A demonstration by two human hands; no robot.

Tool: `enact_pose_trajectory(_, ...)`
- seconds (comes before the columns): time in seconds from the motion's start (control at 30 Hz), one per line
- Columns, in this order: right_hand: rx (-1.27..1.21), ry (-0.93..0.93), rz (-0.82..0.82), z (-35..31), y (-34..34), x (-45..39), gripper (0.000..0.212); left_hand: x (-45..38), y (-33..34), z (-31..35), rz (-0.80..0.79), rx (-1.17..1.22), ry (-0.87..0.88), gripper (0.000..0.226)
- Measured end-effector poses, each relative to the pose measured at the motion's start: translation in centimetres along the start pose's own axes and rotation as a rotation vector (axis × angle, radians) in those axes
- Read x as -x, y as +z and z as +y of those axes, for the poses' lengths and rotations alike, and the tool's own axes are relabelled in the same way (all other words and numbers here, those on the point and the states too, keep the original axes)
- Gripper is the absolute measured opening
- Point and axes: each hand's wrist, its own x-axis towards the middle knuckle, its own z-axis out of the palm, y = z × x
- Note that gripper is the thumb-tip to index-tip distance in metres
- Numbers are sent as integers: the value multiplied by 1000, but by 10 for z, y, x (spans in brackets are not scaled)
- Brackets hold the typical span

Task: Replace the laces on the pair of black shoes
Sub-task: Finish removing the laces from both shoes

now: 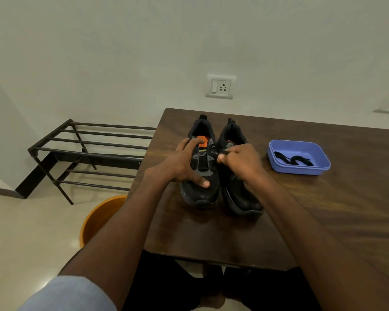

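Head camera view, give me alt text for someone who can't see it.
A person's left hand holds the left black shoe on a dark wooden table while the right hand pinches a lace end at its eyelets, the second shoe alongside. A blue tray holding black laces sits to the right.

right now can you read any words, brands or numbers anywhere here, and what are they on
No text here can be read for certain.
Small white mark on the side of the left shoe, by the top eyelet: too small and blurred to read.
Orange tab on that shoe's tongue: no legible print.
Right shoe: no legible print.
Blue tray, wall socket and table: no writing visible.
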Motion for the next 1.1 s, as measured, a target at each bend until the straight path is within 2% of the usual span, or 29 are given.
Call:
enact_pose_trajectory(0.1, -684, 253, 10, -6, -12, 1, 20, -1, -1, -1, -1, 19, 1, 137)
enact_pose_trajectory(0.17, -995, 355, -89, -5, -8, 4, 24, -2, 1, -2, 5, 27, 10, 137)
enact_pose_trajectory(0.23, -1164, 422, -103, -2, 4, 4, 24, -2, 1, -1, 1, 19, 16, 137)
enact_pose_trajectory(0.37, -1343, 463, 58, 0, 25, 0, 31, 0, 1, 1, 2, 20, 24, 136)
enact_pose_trajectory(0.5, -1575, 349, 59, -1, 15, -6, 33, 0, 1, 2, 0, 5, 29, 137)
enact_pose_trajectory(0.63, -1435, 237, -59, -16, -17, -8, 29, -1, -2, 3, -37, -17, 16, 134)
enact_pose_trajectory(0.73, -1253, 221, -213, -21, -20, -4, 27, 4, -9, 14, 33, -89, 71, 112)
enact_pose_trajectory(0.77, -1208, 212, -245, -23, -17, -3, 27, 8, -12, 21, 89, -27, 105, 94)
enact_pose_trajectory(0.83, -1233, 187, -300, -30, -12, -1, 27, 12, -17, 35, 167, 296, 162, 54)
enact_pose_trajectory(0.9, -1417, 166, -436, -34, -12, 0, 25, 19, -16, 54, 143, 682, 195, 35)
enact_pose_trajectory(1.0, -1684, 124, -845, -41, -21, 5, 18, 32, -11, 75, 9, 1082, 264, 59)
enact_pose_trajectory(1.03, -1673, 102, -881, -43, -26, 8, 18, 36, -11, 79, -64, 1168, 247, 70)
enact_pose_trajectory(1.07, -1621, 86, -851, -44, -29, 9, 19, 38, -11, 80, -151, 1222, 215, 78)
enact_pose_trajectory(1.1, -1510, 73, -753, -44, -32, 10, 21, 39, -11, 80, -241, 1235, 179, 84)
